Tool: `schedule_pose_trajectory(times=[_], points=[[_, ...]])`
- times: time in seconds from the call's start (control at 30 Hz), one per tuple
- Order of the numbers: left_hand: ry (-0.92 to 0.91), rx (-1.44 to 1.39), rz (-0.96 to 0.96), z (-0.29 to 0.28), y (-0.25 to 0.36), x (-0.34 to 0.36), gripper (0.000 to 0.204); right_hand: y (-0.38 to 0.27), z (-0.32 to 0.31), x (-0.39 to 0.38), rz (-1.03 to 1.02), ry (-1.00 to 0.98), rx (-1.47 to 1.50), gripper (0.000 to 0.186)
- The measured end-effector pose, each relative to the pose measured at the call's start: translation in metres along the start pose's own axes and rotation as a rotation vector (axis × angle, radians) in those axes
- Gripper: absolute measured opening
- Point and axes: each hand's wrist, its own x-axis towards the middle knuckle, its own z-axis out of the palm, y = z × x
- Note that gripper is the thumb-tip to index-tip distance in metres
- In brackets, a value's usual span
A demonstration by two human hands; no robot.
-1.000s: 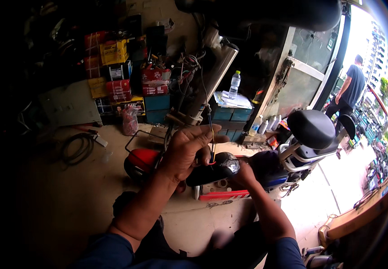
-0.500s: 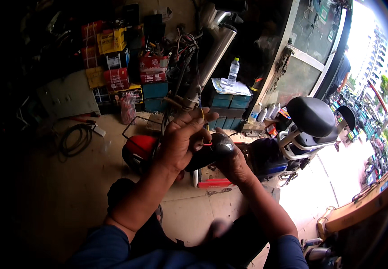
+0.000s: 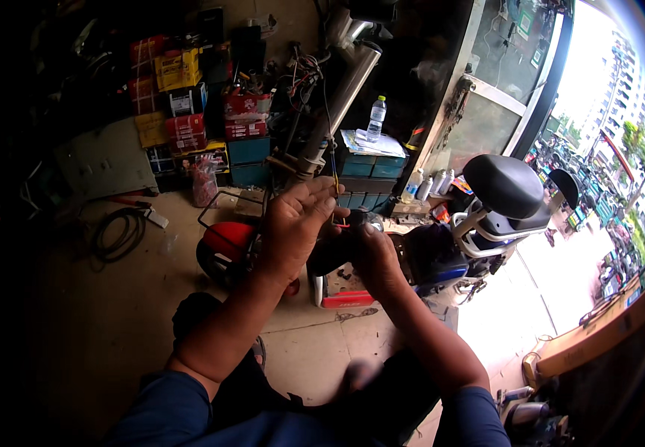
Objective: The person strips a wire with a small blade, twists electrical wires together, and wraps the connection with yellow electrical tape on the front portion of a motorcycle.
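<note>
Thin yellow and blue wires (image 3: 334, 170) run down from a tilted silver column (image 3: 350, 88) to my left hand (image 3: 296, 223), whose curled fingers pinch them, with a short red piece by the fingertips. Beside it my right hand (image 3: 378, 261) grips a dark rounded part (image 3: 330, 257), thumb on top; that part's underside is hidden. Behind both hands stands a scooter with a red front body (image 3: 226, 242), a red-edged footboard (image 3: 345, 298) and a black seat (image 3: 503, 186).
Stacked boxes (image 3: 185, 132), a water bottle (image 3: 377, 119) on papers, and spray cans (image 3: 434, 186) line the back. A coiled black hose (image 3: 118, 235) lies left. A glass door (image 3: 509, 67) opens onto parked bikes (image 3: 613, 231); a cardboard piece (image 3: 591, 331) is at the right.
My right hand has risen and turned, thumb now over the dark part. My left hand has shifted up and left. The person in the doorway is no longer visible.
</note>
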Motion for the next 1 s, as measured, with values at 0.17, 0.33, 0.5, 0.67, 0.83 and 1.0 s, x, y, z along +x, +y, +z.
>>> schedule_pose_trajectory(times=[0.17, 0.33, 0.5, 0.67, 0.83, 1.0], points=[[-0.137, -0.386, -0.182, -0.018, 0.012, 0.008, 0.031, -0.007, 0.007, 0.000, -0.005, -0.025, 0.093, 0.065], [0.007, -0.007, 0.029, -0.019, 0.010, 0.004, 0.025, -0.022, 0.012, -0.003, 0.038, -0.024, 0.277, 0.061], [0.107, 0.107, 0.109, -0.027, -0.017, -0.002, 0.025, -0.014, -0.001, 0.006, 0.058, 0.122, 0.341, 0.068], [-0.048, -0.430, -0.422, -0.010, -0.030, -0.013, 0.068, -0.012, -0.009, 0.005, 0.101, 0.329, 0.071, 0.066], [-0.164, -0.378, -0.447, -0.020, -0.031, -0.011, 0.074, -0.003, -0.024, 0.011, -0.101, 0.331, -0.394, 0.054], [-0.145, -0.296, -0.407, -0.021, -0.023, -0.015, 0.090, 0.004, -0.029, 0.019, -0.191, 0.311, -0.210, 0.048]])
